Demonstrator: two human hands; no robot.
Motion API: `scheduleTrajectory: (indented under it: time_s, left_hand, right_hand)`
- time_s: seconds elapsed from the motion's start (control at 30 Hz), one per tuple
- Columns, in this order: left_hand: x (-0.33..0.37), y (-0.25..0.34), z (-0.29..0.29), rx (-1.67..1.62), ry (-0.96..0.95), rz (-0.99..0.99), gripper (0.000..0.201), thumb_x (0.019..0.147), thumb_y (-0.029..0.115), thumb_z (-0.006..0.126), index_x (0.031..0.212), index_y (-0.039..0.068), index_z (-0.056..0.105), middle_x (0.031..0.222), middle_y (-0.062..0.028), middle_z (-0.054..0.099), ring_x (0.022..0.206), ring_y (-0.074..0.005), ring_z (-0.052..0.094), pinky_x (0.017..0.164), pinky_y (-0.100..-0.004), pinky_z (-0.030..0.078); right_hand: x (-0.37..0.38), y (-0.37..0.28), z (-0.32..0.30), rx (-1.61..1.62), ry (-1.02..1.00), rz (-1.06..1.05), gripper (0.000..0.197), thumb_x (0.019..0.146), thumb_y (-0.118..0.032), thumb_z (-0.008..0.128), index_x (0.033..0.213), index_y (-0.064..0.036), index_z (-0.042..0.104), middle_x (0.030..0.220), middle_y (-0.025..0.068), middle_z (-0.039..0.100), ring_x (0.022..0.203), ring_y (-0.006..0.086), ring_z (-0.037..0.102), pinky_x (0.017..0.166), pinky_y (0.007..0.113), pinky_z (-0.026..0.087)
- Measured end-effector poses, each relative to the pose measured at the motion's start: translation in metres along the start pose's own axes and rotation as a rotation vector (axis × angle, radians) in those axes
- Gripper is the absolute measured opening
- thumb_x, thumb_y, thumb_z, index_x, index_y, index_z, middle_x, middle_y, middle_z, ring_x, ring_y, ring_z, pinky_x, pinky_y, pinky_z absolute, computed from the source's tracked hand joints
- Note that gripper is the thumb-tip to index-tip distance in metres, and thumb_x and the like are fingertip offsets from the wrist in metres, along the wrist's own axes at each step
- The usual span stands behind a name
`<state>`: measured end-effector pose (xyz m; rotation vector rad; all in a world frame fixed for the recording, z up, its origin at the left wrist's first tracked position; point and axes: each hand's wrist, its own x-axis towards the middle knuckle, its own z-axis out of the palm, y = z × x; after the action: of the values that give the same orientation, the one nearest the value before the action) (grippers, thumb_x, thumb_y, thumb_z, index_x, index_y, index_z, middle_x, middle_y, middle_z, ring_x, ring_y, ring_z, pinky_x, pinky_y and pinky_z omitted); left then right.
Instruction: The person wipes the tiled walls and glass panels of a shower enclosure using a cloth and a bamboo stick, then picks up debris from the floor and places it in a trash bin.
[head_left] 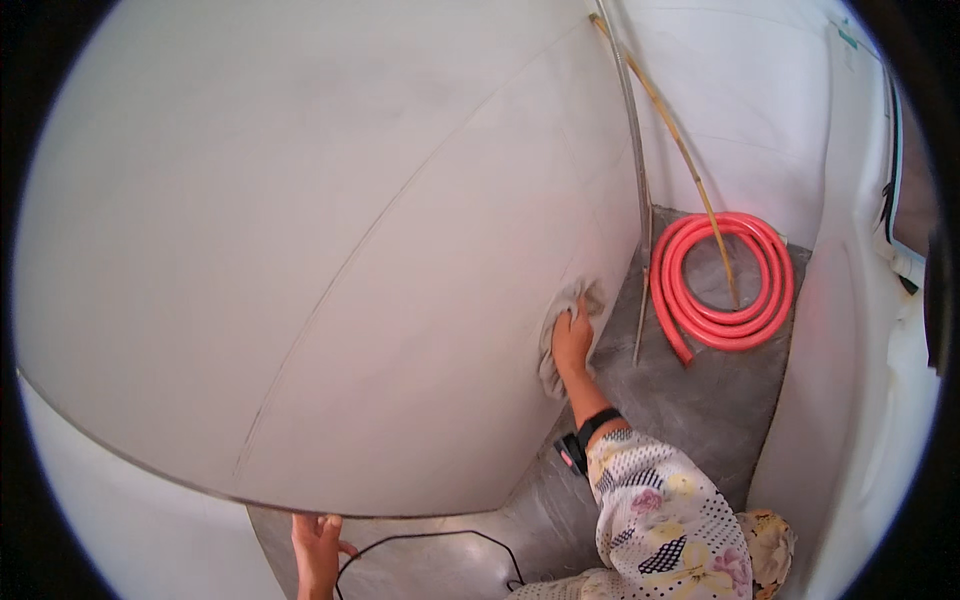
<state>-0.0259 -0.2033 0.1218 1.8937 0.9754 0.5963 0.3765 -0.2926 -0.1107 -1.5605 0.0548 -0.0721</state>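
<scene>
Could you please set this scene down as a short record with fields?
Right hand: pressing a crumpled pale cloth to the large white panel; hand near the panel's right edge
Left hand: fingertips at the panel's lower edge; grip unclear
Sleeve: patterned, floral and dotted
Right wrist: black band
Floor: grey
Beyond right hand: coiled red hose, bamboo-like stick crossing it
Lower edge: thin black cable
</scene>
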Motion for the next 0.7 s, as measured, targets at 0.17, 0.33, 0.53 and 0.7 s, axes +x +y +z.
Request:
scheduleTrajectory:
  time_s: [0.17, 0.33, 0.53, 0.7]
  left_hand:
    - [0.0, 0.004, 0.001, 0.016, 0.023, -0.017, 0.056, 0.085, 0.006, 0.054, 0.134, 0.001, 0.028, 0.124, -0.0148, 0.048, 0.099, -0.0205, 0.057, 0.044, -0.0228, 0.053]
    - [-0.001, -0.001, -0.001, -0.013, -0.114, -0.059, 0.052, 0.086, 0.01, 0.054, 0.133, 0.0, 0.034, 0.125, -0.0162, 0.05, 0.101, -0.0238, 0.059, 0.044, -0.0239, 0.052]
    - [0.002, -0.006, 0.026, 0.493, -0.701, -0.188, 0.056, 0.085, 0.02, 0.065, 0.129, -0.006, 0.041, 0.116, -0.0232, 0.057, 0.103, -0.0262, 0.061, 0.073, -0.0333, 0.054]
    - [0.018, 0.007, 0.092, 0.588, -0.736, 0.22, 0.072, 0.079, 0.025, 0.071, 0.134, -0.002, 0.034, 0.12, -0.0231, 0.055, 0.108, -0.0308, 0.058, 0.085, -0.0364, 0.049]
  right_hand:
    - [-0.044, 0.056, -0.02, 0.393, -0.126, 0.385, 0.042, 0.085, -0.017, 0.048, 0.118, 0.0089, 0.049, 0.112, 0.017, 0.06, 0.097, 0.0267, 0.059, 0.088, 0.034, 0.044]
    - [-0.042, -0.036, -0.07, -0.157, -0.187, -0.628, 0.029, 0.085, -0.02, 0.051, 0.106, -0.0005, 0.055, 0.101, 0.0123, 0.06, 0.099, 0.0285, 0.055, 0.087, 0.038, 0.043]
    - [-0.054, -0.131, -0.076, -0.52, -0.027, -1.057, 0.041, 0.08, -0.018, 0.056, 0.116, 0.0009, 0.048, 0.111, 0.0176, 0.056, 0.108, 0.0325, 0.05, 0.09, 0.039, 0.042]
    - [-0.078, -0.11, -0.063, -0.038, -0.183, -0.816, 0.04, 0.083, -0.018, 0.057, 0.118, 0.0, 0.047, 0.114, 0.0143, 0.054, 0.107, 0.0266, 0.05, 0.09, 0.036, 0.042]
